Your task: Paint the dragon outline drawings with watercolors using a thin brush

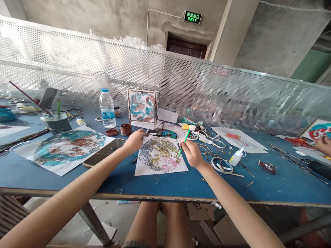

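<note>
A white sheet with a round dragon drawing (159, 155), partly coloured in yellow and pink, lies on the blue table (168, 186) in front of me. My right hand (190, 152) is closed on a green paintbrush (183, 144), whose tip touches the pink part at the sheet's right side. My left hand (134, 139) rests on the sheet's upper left corner with fingers curled down on the paper. A paint palette (162, 133) lies just behind the sheet.
A larger teal dragon painting (68, 146) lies at the left, a phone (99, 156) beside it. Behind stand a water bottle (107, 109), small jars (126, 129), a painted paper box (142, 107), a brush pot (58, 122). Glue bottle (236, 156), tape rings and sticks lie right. Another person's hand (323, 144) works far right.
</note>
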Action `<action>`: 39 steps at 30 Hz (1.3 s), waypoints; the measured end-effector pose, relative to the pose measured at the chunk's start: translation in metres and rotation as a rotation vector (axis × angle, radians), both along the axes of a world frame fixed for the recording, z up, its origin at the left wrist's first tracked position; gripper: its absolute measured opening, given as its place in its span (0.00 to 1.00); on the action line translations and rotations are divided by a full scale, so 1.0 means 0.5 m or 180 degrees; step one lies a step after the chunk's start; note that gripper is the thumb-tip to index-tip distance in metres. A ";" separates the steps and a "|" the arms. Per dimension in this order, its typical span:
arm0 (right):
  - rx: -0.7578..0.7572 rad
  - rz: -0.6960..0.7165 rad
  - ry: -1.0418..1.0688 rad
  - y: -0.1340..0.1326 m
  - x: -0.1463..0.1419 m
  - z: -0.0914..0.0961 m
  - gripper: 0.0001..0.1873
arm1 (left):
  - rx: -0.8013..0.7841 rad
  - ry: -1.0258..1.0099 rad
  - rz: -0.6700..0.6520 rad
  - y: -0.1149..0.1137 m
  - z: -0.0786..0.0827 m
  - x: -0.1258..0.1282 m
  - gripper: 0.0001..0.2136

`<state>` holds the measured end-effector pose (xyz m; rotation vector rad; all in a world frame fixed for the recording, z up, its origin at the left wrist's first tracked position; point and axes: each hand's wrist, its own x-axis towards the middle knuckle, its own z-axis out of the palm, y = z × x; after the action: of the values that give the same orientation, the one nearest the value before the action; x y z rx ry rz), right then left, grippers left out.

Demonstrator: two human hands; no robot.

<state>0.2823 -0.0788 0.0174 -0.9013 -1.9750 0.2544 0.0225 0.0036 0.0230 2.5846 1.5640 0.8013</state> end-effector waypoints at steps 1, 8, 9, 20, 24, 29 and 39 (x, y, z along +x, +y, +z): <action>-0.0030 0.0004 -0.0013 -0.001 -0.001 0.000 0.16 | 0.0005 0.0013 0.0003 0.000 0.000 0.000 0.21; -0.0030 -0.0063 0.0065 -0.001 0.005 0.002 0.16 | -0.0025 0.0015 0.0011 0.004 -0.001 0.000 0.21; -0.0004 -0.0083 0.0092 -0.001 0.005 0.002 0.16 | -0.0027 0.0017 0.0013 0.004 -0.001 0.000 0.21; -0.0093 -0.0023 0.0122 -0.001 0.007 0.002 0.16 | -0.0045 0.0005 -0.0015 0.002 -0.001 0.000 0.22; -0.0202 0.0072 0.0082 0.000 0.006 0.001 0.17 | -0.0035 0.0026 -0.0017 0.003 -0.001 -0.001 0.22; -0.0096 0.0042 0.0183 0.000 0.006 -0.001 0.16 | -0.0050 0.0033 -0.0031 0.006 -0.003 -0.002 0.22; -0.0177 0.0138 0.0207 -0.001 0.005 -0.002 0.15 | -0.0108 0.0057 0.0009 0.003 0.000 0.000 0.22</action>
<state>0.2847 -0.0791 0.0164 -0.8754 -1.9372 0.3608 0.0226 0.0050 0.0229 2.5737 1.5718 0.7472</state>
